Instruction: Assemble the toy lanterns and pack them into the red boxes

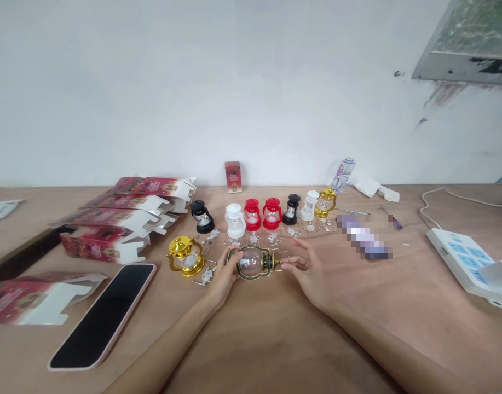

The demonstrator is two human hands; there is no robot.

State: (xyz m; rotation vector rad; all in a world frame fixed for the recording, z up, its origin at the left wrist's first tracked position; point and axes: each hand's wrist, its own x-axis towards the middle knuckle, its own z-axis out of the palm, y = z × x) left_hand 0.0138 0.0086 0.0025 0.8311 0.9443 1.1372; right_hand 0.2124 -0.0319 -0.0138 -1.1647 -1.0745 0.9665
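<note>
A small bronze-coloured toy lantern (pixel 251 262) with a clear globe lies sideways between my hands, its top pointing right. My left hand (pixel 221 276) is closed around the base end. At the other end, the thumb and fingers of my right hand (pixel 310 273) pinch the lantern's top. Just left of my left hand stands a gold lantern (pixel 186 257), with small metal and white parts (pixel 207 275) beside it. Behind my hands is a row of lanterns, among them a white one (pixel 235 221), a red one (pixel 271 214) and a black one (pixel 291 210).
Flattened red-and-white boxes (pixel 94 246) and a phone (pixel 105 317) lie to the left. One upright red box (pixel 233 177) stands by the wall. To the right are a blurred purple object (pixel 361 236), a screwdriver (pixel 392 219), crumpled tissue (pixel 368 186) and a white power strip (pixel 460 257).
</note>
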